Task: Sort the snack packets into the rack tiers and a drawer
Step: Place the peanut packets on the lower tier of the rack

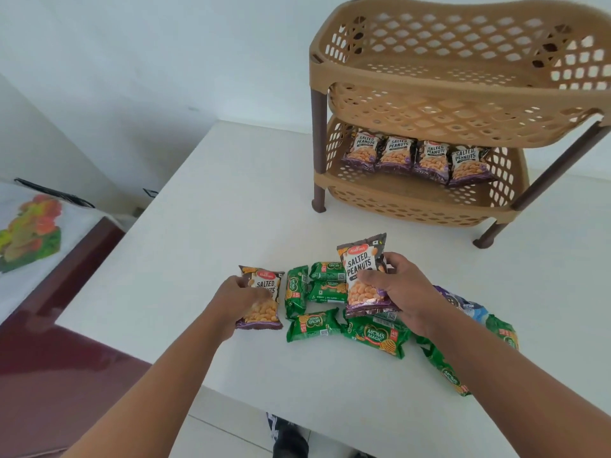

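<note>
My right hand (pixel 401 292) grips a peanut packet (pixel 363 276), thumb across its front and fingers curled behind it. The packet stands nearly upright, its top tilted a little away from me, its lower edge over the heap of green biscuit packets (pixel 330 305) on the table (pixel 231 200).

My left hand (pixel 243 300) lies on a second peanut packet (pixel 264 300), which rests flat on the table at the left end of the heap. The fingers bend over its left edge and lower half; I cannot tell whether they pinch it or only press on it. This packet lies just beside the nearest green packet, almost touching it.

The green packets lie between my two hands and toward the table's near edge. One larger green packet (pixel 380 337) sits partly under my right hand and the raised peanut packet. More green packets (pixel 456 375) trail off to the right under my right forearm, with a bluish packet (pixel 463 304) among them, partly hidden by the arm.

The rack (pixel 463 104) stands at the far right of the table, well apart from the heap. Its lower tier (pixel 413 200) holds four peanut packets (pixel 418 157) in a row, leaning against the back wall, each touching its neighbour. The upper tier (pixel 446 67) shows only its lattice walls and floor.

To the left of the table stands a dark red surface (pixel 66 375), and beyond it a cloth with a fruit print (pixel 31 226).
</note>
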